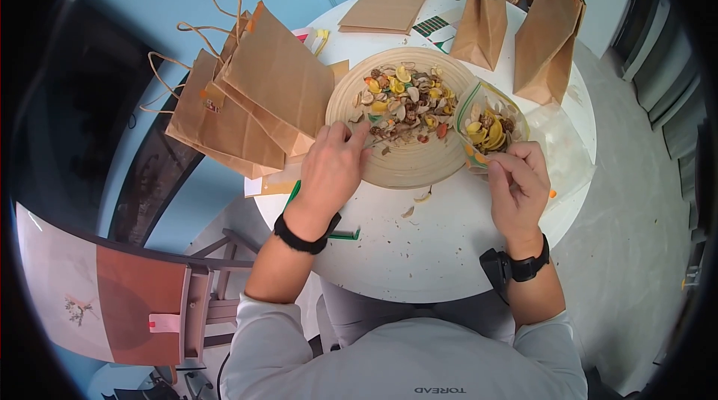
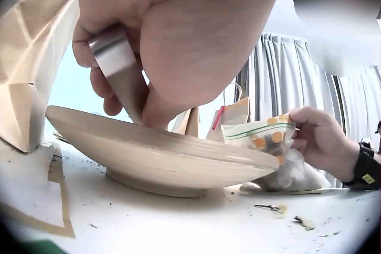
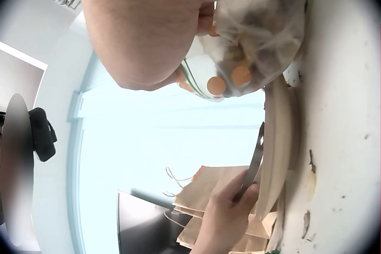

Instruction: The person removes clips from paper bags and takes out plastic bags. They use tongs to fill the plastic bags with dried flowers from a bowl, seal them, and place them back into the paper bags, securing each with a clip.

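My left hand [image 1: 334,168] is over the left rim of the round ribbed plate [image 1: 404,168], gripping metal tongs [image 2: 121,69] that point down into it. Dried petals and slices [image 1: 411,104] lie heaped on the plate. At the plate's right edge, my right hand [image 1: 521,187] pinches the rim of a clear zip bag [image 1: 462,147] with orange dots. The bag stands with its mouth open and holds yellow slices and brown pieces. In the right wrist view the tongs [image 3: 256,161] are above the plate, their tips near its surface.
Paper bags [image 1: 280,74] stand at the left, and two more [image 1: 479,26] [image 1: 550,48] at the back right. A flat paper bag [image 1: 385,7] lies at the back. Green clips [image 1: 345,235], crumbs and a clear plastic sheet [image 1: 565,149] lie on the white table [image 1: 419,265].
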The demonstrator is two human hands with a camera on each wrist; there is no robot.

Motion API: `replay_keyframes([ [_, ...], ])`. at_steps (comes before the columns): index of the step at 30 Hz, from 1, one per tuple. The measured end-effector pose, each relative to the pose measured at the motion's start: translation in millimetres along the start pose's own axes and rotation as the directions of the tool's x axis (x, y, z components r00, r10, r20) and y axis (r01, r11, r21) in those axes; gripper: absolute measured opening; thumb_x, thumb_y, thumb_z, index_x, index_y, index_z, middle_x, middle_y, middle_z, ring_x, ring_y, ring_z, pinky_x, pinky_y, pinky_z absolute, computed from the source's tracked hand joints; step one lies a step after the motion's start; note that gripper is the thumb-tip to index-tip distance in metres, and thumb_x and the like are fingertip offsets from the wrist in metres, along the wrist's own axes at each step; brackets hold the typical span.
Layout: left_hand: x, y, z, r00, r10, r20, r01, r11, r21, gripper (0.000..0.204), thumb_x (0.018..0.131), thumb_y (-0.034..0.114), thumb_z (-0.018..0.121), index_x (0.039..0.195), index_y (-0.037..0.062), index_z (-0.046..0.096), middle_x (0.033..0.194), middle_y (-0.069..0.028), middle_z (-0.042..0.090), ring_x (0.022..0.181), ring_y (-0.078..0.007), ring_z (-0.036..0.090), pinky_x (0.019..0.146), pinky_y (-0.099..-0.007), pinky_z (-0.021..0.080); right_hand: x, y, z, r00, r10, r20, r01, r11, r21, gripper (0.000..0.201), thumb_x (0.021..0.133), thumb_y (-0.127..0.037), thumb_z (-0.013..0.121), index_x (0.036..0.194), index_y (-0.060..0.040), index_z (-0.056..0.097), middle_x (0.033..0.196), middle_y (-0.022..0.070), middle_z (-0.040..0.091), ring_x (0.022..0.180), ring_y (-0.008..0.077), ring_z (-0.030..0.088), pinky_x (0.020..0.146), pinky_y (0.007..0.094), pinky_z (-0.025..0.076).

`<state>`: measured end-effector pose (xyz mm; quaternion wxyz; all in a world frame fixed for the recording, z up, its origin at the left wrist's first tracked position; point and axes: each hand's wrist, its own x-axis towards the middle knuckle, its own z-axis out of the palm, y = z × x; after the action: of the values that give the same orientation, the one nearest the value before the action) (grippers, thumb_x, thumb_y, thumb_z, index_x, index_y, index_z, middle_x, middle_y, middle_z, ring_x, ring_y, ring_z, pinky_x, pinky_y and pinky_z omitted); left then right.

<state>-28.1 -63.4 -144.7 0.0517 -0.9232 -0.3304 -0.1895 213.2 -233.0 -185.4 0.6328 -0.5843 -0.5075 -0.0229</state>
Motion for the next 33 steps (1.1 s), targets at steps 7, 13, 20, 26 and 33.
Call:
replay_keyframes([
  [7,11.1,-13.4,24.8,1.0,0.007,-0.027,-0.008,0.999,-0.052,0.034,0.092,0.011,0.075,0.124,0.0001,0.071,0.097,-0.0176,0.068,0.092,-0.0379,0.068,0.079,-0.0462,0.057,-1.4,2.2,0.4,1.0,0.006,0.004,-0.006,1.0,0.005,0.013,0.087,0.006,0.074,0.098,-0.0002,0.077,0.095,0.0052,0.058,0.069,0.0103,0.051,0.055,0.0235,0.04],
  [13,9.7,-20.3,20.8,0.998,0.043,-0.051,-0.05,0.989,-0.143,0.028,0.092,0.007,0.075,0.118,-0.0039,0.072,0.095,-0.0201,0.069,0.085,-0.0411,0.068,0.076,-0.0462,0.057,-1.6,2.1,1.0,1.0,0.011,0.005,-0.011,1.0,0.014,0.013,0.086,0.006,0.074,0.097,-0.0008,0.077,0.094,0.0052,0.058,0.07,0.0109,0.052,0.055,0.0241,0.04],
  [20,17.4,-13.3,7.3,0.999,0.005,-0.05,-0.017,0.972,-0.235,0.029,0.094,0.008,0.075,0.119,-0.0038,0.072,0.095,-0.0195,0.069,0.084,-0.0409,0.068,0.075,-0.0454,0.056,-1.5,2.0,2.3,1.0,0.012,-0.004,-0.011,1.0,0.017,0.013,0.085,0.007,0.074,0.096,-0.0007,0.077,0.093,0.0049,0.058,0.07,0.0119,0.052,0.055,0.025,0.04],
  [26,26.0,16.2,-26.9,0.993,0.055,-0.102,-0.084,0.948,-0.306,0.028,0.092,0.005,0.076,0.119,-0.0024,0.072,0.092,-0.0174,0.066,0.08,-0.0384,0.066,0.072,-0.0442,0.055,-1.0,0.0,0.9,1.0,0.015,-0.002,-0.015,1.0,0.014,0.014,0.084,0.007,0.075,0.095,-0.0006,0.077,0.092,0.0058,0.058,0.071,0.0149,0.054,0.059,0.0276,0.043],
  [33,32.8,58.4,-38.5,0.972,0.22,-0.077,-0.233,0.903,-0.362,0.039,0.09,0.005,0.078,0.128,-0.0001,0.069,0.097,-0.0159,0.066,0.086,-0.0355,0.066,0.073,-0.042,0.054,-0.2,0.1,0.7,1.0,0.01,0.004,-0.01,1.0,0.014,0.013,0.083,0.006,0.074,0.094,0.0,0.077,0.092,0.0067,0.058,0.074,0.0172,0.057,0.062,0.0288,0.045],
])
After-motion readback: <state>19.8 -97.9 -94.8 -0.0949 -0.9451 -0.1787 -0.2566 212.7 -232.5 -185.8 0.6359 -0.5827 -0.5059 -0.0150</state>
